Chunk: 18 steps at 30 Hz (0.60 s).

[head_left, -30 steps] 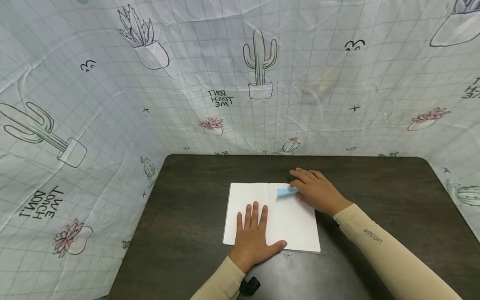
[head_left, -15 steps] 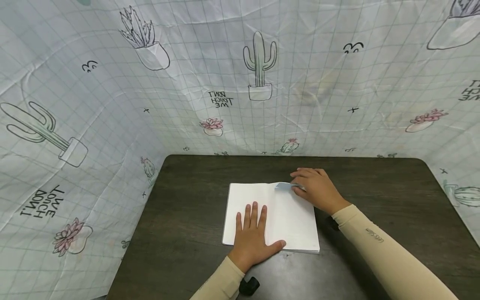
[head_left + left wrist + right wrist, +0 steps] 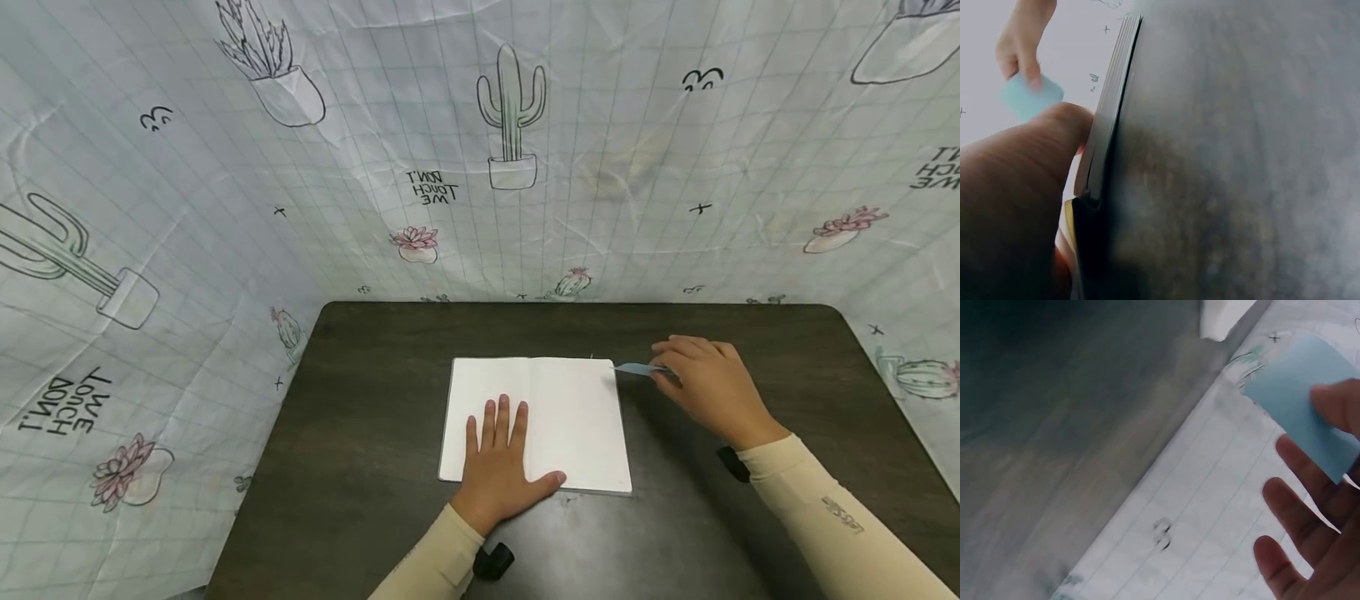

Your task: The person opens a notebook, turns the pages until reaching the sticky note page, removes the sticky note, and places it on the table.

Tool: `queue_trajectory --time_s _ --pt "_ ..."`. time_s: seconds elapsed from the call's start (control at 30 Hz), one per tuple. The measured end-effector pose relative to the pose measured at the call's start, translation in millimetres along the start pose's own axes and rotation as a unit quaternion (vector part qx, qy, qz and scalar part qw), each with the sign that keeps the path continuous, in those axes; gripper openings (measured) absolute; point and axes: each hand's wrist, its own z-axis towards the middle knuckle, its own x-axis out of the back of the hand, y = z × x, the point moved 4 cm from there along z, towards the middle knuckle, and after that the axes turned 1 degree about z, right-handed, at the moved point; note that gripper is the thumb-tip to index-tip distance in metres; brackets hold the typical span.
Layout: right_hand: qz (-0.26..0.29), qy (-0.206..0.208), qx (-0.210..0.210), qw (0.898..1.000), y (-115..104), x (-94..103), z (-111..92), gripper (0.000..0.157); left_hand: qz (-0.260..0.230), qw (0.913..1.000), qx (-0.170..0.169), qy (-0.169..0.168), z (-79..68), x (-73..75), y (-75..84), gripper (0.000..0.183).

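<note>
An open notebook (image 3: 577, 417) with blank white pages lies on the dark table. My left hand (image 3: 497, 479) rests flat across its lower middle, fingers spread over the left page and thumb along the bottom edge. To the right of the notebook's upper corner, my right hand (image 3: 712, 387) pinches a light blue sticky note (image 3: 636, 368). The right wrist view shows the sticky note (image 3: 1300, 381) between thumb and forefinger, with the other fingers apart from it. In the left wrist view, the notebook's page edges (image 3: 1107, 106) show beside my left thumb.
Dark wooden table (image 3: 375, 400) surrounds the notebook on all sides. A pale cloth with cactus prints (image 3: 615, 167) hangs along the table's back and at both sides. A black wrist strap (image 3: 493, 562) sits below my left hand.
The sticky note was at the top of the right page. My right hand has lifted it off and carried it right, past the notebook's edge. My left hand stays on the notebook.
</note>
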Motion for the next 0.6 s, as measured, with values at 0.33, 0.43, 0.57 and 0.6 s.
queue_trajectory --time_s 0.33,0.43,0.57,0.6 --pt "-0.021 -0.029 0.006 0.999 10 5.4 -38 0.024 -0.004 1.0000 0.000 0.006 2.5 -1.7 -3.3 0.118" --pt "-0.029 -0.034 0.012 0.999 11 0.4 -46 0.025 -0.005 1.0000 0.000 0.001 1.7 -0.9 -2.1 0.118" --pt "-0.030 -0.070 0.024 0.997 8 -10.3 -61 0.038 -0.013 0.9999 -0.003 -0.001 -0.2 1.1 0.4 0.117" --pt "-0.027 -0.084 0.026 0.996 7 -12.8 -64 0.044 -0.015 0.9999 -0.004 -0.002 -0.3 0.8 0.7 0.117"
